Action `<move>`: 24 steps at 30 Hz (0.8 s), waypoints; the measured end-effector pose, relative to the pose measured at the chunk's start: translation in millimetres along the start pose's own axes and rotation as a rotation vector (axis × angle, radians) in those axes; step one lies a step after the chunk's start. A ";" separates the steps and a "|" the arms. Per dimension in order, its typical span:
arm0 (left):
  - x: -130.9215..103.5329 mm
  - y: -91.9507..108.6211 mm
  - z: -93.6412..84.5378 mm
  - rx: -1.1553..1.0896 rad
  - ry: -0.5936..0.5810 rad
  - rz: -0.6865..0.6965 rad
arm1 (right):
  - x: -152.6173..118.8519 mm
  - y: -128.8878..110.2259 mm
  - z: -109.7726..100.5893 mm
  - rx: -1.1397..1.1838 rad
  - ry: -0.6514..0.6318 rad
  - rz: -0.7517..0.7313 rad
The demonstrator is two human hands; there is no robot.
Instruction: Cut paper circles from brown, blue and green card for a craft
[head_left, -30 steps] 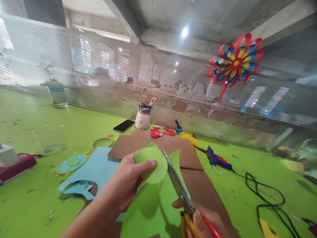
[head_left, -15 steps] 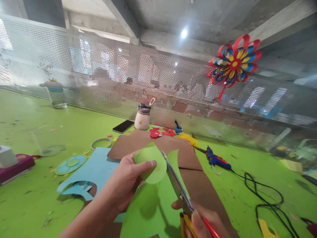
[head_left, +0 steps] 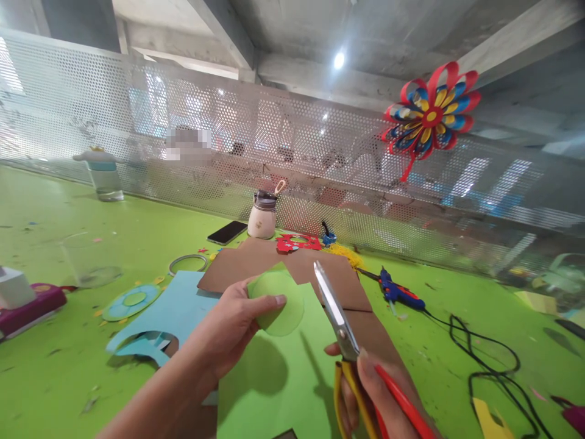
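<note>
My left hand [head_left: 242, 314] pinches a light green paper circle [head_left: 278, 317], thumb on top and fingers hidden beneath. A pointed edge of green paper shows behind the circle. Below it lies a larger green sheet [head_left: 256, 396], with shadows of the circle and the scissors on it. In my right hand [head_left: 381, 390] is a pair of scissors [head_left: 338, 314] with yellow and red at the handles. Its blades are together, point up and away, and stand apart from the circle on its right.
Brown cardboard [head_left: 329, 274] lies beneath the sheet. Left are cut blue paper [head_left: 187, 305], a blue-green paper disc [head_left: 132, 303] and a clear cup [head_left: 91, 262]. Behind stand a phone [head_left: 227, 231] and bottle [head_left: 262, 216]. A glue gun [head_left: 400, 289] with cable lies right.
The scissors have moved right, away from the paper circle's edge. A curved green paper edge beside the blades no longer shows. My left hand still holds the circle in nearly the same place.
</note>
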State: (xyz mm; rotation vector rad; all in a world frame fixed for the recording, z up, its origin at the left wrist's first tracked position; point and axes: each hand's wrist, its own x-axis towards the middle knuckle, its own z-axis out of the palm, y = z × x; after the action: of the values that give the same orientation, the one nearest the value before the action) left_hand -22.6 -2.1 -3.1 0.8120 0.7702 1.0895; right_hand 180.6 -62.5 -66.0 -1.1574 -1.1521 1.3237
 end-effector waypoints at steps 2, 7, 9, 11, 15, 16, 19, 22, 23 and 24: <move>0.3 -1.9 -0.3 0.020 -0.053 -0.020 | 7.9 1.4 -7.1 0.021 0.010 0.002; 4.6 -12.5 0.6 0.129 -0.125 -0.071 | 16.0 -8.7 -14.0 0.218 0.013 0.003; 6.1 -17.3 2.6 0.183 -0.143 -0.099 | 15.9 -13.9 -14.7 0.272 -0.028 -0.016; 6.5 -21.5 4.9 0.241 -0.157 -0.135 | 14.9 -16.7 -15.4 0.302 -0.054 -0.022; 4.2 -28.7 8.7 0.365 -0.221 -0.185 | 12.6 -14.4 -14.6 0.255 -0.036 -0.076; 3.3 -30.2 9.9 0.388 -0.255 -0.182 | 12.4 -13.0 -13.6 0.238 -0.027 -0.092; 0.8 -34.4 15.1 0.467 -0.358 -0.140 | 12.5 -9.8 -9.9 0.179 -0.002 -0.136; -1.3 -38.6 21.0 0.508 -0.431 -0.070 | 12.7 -8.6 -7.6 0.053 0.032 -0.177; -1.7 -40.2 22.3 0.499 -0.436 -0.055 | 12.8 -8.5 -7.4 0.016 0.042 -0.184; -1.8 -42.0 22.9 0.485 -0.426 -0.048 | 12.9 -8.4 -7.4 -0.007 0.056 -0.193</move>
State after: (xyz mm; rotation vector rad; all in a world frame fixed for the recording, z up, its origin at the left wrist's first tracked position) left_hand 15.0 -18.3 -27.7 1.3759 0.6900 0.6525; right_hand 188.0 -48.9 -58.9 -1.0537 -1.1967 1.1341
